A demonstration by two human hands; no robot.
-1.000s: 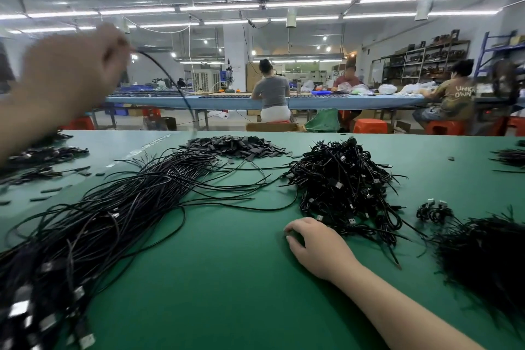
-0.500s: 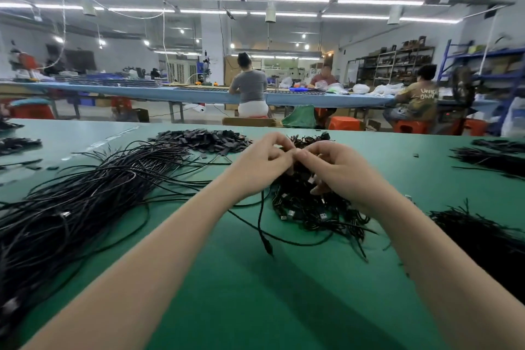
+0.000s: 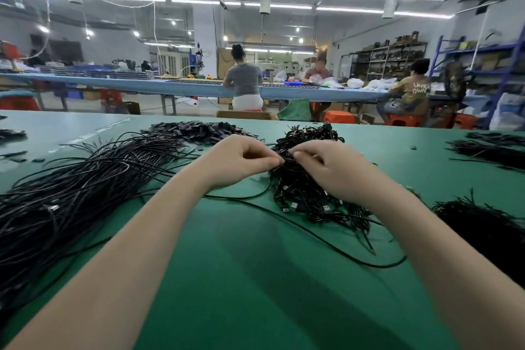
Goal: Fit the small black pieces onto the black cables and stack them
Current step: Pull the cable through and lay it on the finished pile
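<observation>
While both hands meet over the green table (image 3: pixel 255 278), the thing that matters sits in the narrow gap between their fingertips; the left hand (image 3: pixel 238 162) has its thumb and forefinger pressed together in a pinch pointing to the right, and the right hand (image 3: pixel 326 165) mirrors it with a pinch pointing to the left, its other fingers curled under. What they pinch is dark and very small; it looks like a cable end with a small black piece being pushed on, but the two cannot be told apart at this size. Its long axis seems to run left to right, in line with both pinches, so the coming push should be a straight closing of one hand toward the other; neither hand is clearly nearer, since both touch it. A single cable (image 3: pixel 326 239) trails from under the hands and loops across the table toward the near right; I judge it to be the one being worked. Directly behind and beneath the right hand lies the tangled heap of cables (image 3: pixel 312 199), some showing metal plugs; the heap of small black pieces (image 3: pixel 199 129) lies beyond the left hand, and the long bundle of cables (image 3: pixel 71 187) spreads well to the left. A sideways slip in the pinch could cock the piece off the cable's line.
</observation>
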